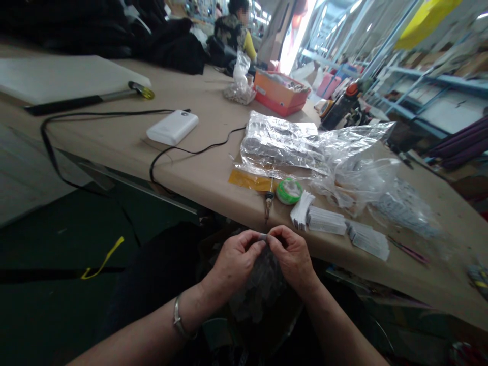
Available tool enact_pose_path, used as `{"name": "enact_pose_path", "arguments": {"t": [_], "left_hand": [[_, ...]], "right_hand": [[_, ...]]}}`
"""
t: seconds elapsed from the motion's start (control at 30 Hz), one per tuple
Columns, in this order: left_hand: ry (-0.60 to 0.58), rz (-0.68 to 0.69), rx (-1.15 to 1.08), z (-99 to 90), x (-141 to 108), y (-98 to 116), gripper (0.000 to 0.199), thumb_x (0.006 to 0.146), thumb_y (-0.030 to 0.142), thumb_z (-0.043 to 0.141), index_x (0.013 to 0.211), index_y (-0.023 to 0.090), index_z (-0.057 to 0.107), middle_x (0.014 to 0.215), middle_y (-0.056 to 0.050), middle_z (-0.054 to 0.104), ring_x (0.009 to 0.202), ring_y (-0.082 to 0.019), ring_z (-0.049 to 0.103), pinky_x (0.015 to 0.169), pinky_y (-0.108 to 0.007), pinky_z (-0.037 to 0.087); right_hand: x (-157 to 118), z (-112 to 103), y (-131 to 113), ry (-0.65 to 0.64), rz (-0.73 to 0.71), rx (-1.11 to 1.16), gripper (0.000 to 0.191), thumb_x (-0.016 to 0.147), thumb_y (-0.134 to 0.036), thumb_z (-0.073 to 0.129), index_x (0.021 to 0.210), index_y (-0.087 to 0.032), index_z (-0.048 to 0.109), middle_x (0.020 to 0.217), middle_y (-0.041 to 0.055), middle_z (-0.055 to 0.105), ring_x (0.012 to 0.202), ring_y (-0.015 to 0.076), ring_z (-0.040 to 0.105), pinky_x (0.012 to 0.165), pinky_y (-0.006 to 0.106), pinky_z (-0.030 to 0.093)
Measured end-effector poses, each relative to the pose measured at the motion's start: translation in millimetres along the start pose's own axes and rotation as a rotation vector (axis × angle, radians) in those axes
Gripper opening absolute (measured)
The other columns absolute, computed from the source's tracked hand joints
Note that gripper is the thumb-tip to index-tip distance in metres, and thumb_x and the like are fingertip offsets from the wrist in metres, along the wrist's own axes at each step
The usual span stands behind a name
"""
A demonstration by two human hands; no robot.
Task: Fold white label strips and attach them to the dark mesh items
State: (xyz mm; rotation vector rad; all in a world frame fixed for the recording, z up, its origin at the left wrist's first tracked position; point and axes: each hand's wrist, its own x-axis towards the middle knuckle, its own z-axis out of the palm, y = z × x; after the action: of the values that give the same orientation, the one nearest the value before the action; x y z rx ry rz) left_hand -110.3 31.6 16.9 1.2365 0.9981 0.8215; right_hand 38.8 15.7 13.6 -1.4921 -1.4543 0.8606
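In front of the table's front edge, my left hand (237,258) and my right hand (293,258) meet fingertip to fingertip. Both are closed in a pinch on a small pale grey piece (263,237), mostly covered by the fingers, so its kind does not show. Just beyond them, a slim pointed tool (269,199) lies across the table edge beside a green-rimmed roll (288,191). White paper-like slips (302,209) stand fanned right of the roll, with more stacked slips (327,220) alongside. Below my hands is a heap of whitish, translucent scraps (257,292).
Clear plastic bags (282,145) cover the table's middle, near an orange box (280,94). A white power-bank-like block (173,127) and black cord lie left, with a black-handled hammer (89,99) behind. Pink tweezers (408,250) rest right. A person (232,35) is in the background.
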Motion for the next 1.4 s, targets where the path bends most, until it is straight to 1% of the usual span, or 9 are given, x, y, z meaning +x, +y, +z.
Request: {"name": "enact_pose_path", "arguments": {"t": [0.13,0.3,0.63,1.0,1.17,1.23,1.3,1.37,1.4], "left_hand": [[0.099,0.099,0.119,-3.9,7.5,3.8,0.015,0.08,0.029,0.057,0.081,0.017,0.067,0.075,-0.001,0.066,0.071,-0.015,0.057,0.067,-0.021,0.043],[0.117,0.167,0.214,-4.0,11.8,6.1,0.017,0.083,0.029,0.055,0.08,0.018,0.067,0.074,-0.001,0.067,0.069,-0.014,0.059,0.065,-0.021,0.043],[0.154,0.205,0.217,-2.7,16.4,6.0,0.017,0.082,0.026,0.054,0.076,0.018,0.068,0.071,-0.001,0.067,0.066,-0.014,0.058,0.065,-0.021,0.043],[0.169,0.246,0.253,-2.4,22.4,1.6,0.017,0.083,0.025,0.053,0.076,0.017,0.066,0.071,0.0,0.065,0.066,-0.012,0.057,0.064,-0.018,0.042],[0.19,0.231,0.25,-1.9,24.6,3.3,0.017,0.083,0.026,0.053,0.076,0.017,0.066,0.07,0.0,0.065,0.067,-0.012,0.057,0.064,-0.019,0.043],[0.171,0.215,0.256,-1.6,21.7,6.3,0.018,0.083,0.027,0.054,0.077,0.017,0.067,0.071,-0.001,0.066,0.067,-0.013,0.058,0.064,-0.018,0.044],[0.145,0.194,0.26,-2.5,15.0,6.6,0.017,0.082,0.027,0.054,0.078,0.017,0.068,0.072,-0.001,0.068,0.068,-0.014,0.06,0.063,-0.018,0.045],[0.133,0.172,0.267,-7.0,7.2,-1.0,0.017,0.081,0.029,0.056,0.08,0.019,0.069,0.074,-0.001,0.07,0.067,-0.015,0.063,0.061,-0.019,0.048],[0.13,0.155,0.277,-10.9,4.7,-9.3,0.017,0.079,0.032,0.057,0.082,0.02,0.07,0.075,0.0,0.071,0.067,-0.016,0.064,0.06,-0.019,0.049]], "right_hand": [[5.2,5.2,0.5,0.057,-0.085,-0.091,0.013,0.081,-0.027,0.055,0.073,-0.017,0.057,0.064,-0.0025,0.054,0.059,0.0113,0.049,0.055,0.021,0.039],[7.0,6.4,1.6,0.102,-0.118,-0.116,0.013,0.083,-0.028,0.055,0.074,-0.018,0.057,0.063,-0.0031,0.054,0.057,0.0108,0.049,0.056,0.021,0.039],[8.1,6.2,5.9,0.113,-0.202,-0.156,0.011,0.087,-0.026,0.051,0.08,-0.019,0.056,0.068,-0.0015,0.057,0.062,0.0126,0.053,0.061,0.023,0.042],[12.5,6.6,4.1,0.119,-0.206,-0.167,0.012,0.087,-0.025,0.05,0.078,-0.019,0.056,0.067,-0.0017,0.057,0.061,0.0124,0.053,0.06,0.023,0.041],[17.3,7.0,6.3,0.118,-0.193,-0.12,0.013,0.087,-0.025,0.05,0.078,-0.019,0.057,0.066,-0.0017,0.057,0.06,0.0125,0.054,0.06,0.023,0.042],[13.7,6.7,5.5,0.107,-0.177,-0.099,0.011,0.087,-0.026,0.053,0.082,-0.019,0.059,0.069,-0.0011,0.06,0.062,0.0127,0.055,0.061,0.023,0.044],[2.1,2.9,1.6,0.083,-0.159,-0.11,0.009,0.086,-0.027,0.056,0.088,-0.019,0.061,0.073,-0.0004,0.063,0.065,0.0128,0.058,0.063,0.022,0.045],[-16.2,-6.8,-3.6,0.052,-0.172,-0.159,0.009,0.086,-0.026,0.057,0.091,-0.019,0.062,0.076,0.0001,0.064,0.067,0.0126,0.059,0.065,0.021,0.045],[-25.9,-14.5,-5.4,0.04,-0.205,-0.192,0.009,0.087,-0.025,0.056,0.088,-0.019,0.062,0.076,0.0004,0.065,0.067,0.0123,0.059,0.065,0.021,0.045]]}}
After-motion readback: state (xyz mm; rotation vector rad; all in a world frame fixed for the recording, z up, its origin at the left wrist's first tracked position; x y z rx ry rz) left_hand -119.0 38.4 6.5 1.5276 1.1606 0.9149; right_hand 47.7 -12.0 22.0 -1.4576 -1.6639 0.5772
